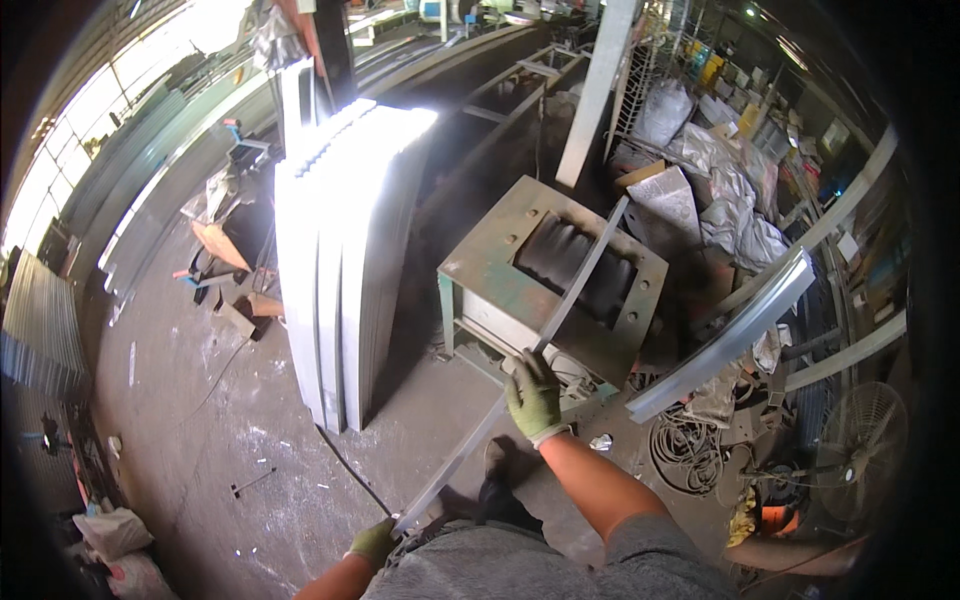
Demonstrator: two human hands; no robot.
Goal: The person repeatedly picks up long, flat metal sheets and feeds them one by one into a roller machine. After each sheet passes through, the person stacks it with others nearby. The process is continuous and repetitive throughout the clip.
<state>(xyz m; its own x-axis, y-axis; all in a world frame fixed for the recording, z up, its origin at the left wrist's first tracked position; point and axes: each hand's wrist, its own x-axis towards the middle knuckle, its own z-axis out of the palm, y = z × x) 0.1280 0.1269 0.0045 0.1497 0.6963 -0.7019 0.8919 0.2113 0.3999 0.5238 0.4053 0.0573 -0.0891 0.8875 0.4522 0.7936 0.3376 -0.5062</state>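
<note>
A long, narrow grey metal bar [455,455] runs slantwise from my waist up across a green-and-white metal stand [480,245]. My left hand [373,543], in a greenish work glove, is closed around the bar's near end. Farther along, my right hand [535,398], gloved alike, grips the bar just before the stand, its fingers partly hidden from this angle. The bar's far part lies over the stand's top, crossing a rectangular opening with dark, ribbed black material [570,262] in it.
Bright stacked metal profiles [325,270] stand left of the stand. Another metal profile [725,335] slants at right, above coiled cable [685,455] and a floor fan [860,450]. A co-worker's bare forearm [800,556] with a yellow glove enters at lower right. White sacks [735,200] pile behind.
</note>
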